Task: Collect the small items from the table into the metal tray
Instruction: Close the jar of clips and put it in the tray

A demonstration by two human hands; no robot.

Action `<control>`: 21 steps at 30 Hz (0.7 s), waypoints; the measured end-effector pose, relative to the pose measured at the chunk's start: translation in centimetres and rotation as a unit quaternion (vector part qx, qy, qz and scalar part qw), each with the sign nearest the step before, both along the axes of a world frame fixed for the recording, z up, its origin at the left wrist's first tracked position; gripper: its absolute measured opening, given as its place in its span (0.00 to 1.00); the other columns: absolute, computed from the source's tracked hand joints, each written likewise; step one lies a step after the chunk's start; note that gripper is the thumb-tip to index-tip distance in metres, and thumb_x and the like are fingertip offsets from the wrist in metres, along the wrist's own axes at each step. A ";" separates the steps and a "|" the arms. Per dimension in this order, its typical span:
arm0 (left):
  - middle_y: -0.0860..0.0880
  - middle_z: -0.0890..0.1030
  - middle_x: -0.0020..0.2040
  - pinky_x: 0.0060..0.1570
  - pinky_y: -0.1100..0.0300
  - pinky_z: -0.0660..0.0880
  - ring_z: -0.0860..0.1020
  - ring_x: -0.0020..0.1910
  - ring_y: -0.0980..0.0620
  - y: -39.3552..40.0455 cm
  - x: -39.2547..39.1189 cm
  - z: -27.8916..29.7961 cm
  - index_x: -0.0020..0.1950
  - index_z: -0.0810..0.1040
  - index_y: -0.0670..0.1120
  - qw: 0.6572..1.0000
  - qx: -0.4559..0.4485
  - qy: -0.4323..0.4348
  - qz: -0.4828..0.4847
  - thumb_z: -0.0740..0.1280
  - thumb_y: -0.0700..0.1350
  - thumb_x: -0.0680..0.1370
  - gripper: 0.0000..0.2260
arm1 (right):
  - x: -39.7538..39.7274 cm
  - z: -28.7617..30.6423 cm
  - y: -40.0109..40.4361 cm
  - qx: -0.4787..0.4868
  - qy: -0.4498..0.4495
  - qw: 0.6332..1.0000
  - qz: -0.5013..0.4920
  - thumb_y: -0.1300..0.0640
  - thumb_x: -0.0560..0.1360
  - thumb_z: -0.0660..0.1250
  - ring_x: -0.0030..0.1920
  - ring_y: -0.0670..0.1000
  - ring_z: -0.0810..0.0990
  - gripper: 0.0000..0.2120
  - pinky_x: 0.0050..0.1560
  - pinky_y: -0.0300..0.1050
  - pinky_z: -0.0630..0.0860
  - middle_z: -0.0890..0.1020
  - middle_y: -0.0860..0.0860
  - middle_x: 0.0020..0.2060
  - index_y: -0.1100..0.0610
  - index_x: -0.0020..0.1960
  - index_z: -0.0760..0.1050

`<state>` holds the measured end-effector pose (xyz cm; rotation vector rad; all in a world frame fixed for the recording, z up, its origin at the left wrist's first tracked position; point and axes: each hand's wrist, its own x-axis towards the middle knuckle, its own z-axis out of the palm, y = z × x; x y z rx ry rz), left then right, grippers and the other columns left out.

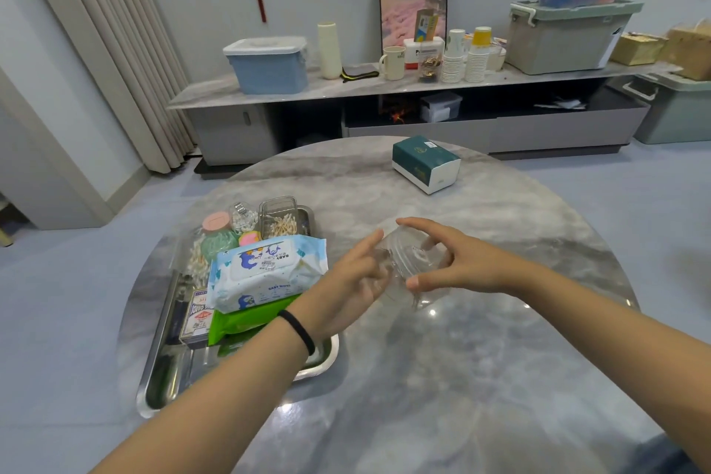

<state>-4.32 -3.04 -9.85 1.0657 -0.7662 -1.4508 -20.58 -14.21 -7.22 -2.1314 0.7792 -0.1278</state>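
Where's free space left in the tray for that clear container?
Only the near end of the metal tray is bare, below the card box and green pack. The far end is crowded with wipes and swab boxes. Both hands hold the clear container.

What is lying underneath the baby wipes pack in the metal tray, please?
Under the baby wipes pack a green packet sticks out, beside a playing card box. Anything further beneath is covered; the metal tray floor shows only nearer the camera.
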 end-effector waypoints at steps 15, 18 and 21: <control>0.44 0.85 0.44 0.34 0.61 0.78 0.83 0.35 0.50 -0.1 0.0 -1.4 0.50 0.82 0.44 0.994 0.087 -0.070 0.015 0.64 0.49 0.77 0.11 | 1.0 -1.5 1.5 -0.122 0.044 0.990 0.052 0.37 0.60 0.75 0.68 0.47 0.68 0.54 0.66 0.45 0.70 0.60 0.44 0.74 0.44 0.76 0.47; 0.44 0.84 0.51 0.50 0.52 0.80 0.83 0.44 0.48 -0.2 0.1 -1.5 0.56 0.81 0.46 0.996 0.088 -0.016 -0.013 0.64 0.55 0.77 0.16 | 0.8 -1.4 1.4 -0.107 0.030 0.994 0.025 0.39 0.61 0.76 0.66 0.48 0.71 0.50 0.63 0.47 0.74 0.66 0.47 0.71 0.45 0.74 0.54; 0.42 0.81 0.56 0.57 0.40 0.76 0.82 0.51 0.41 -0.4 0.6 -1.3 0.66 0.75 0.50 0.991 0.112 0.073 -0.032 0.58 0.67 0.74 0.28 | 0.6 -0.7 1.0 -0.036 -0.031 0.999 -0.024 0.43 0.62 0.77 0.63 0.49 0.73 0.44 0.62 0.46 0.74 0.71 0.47 0.64 0.44 0.72 0.59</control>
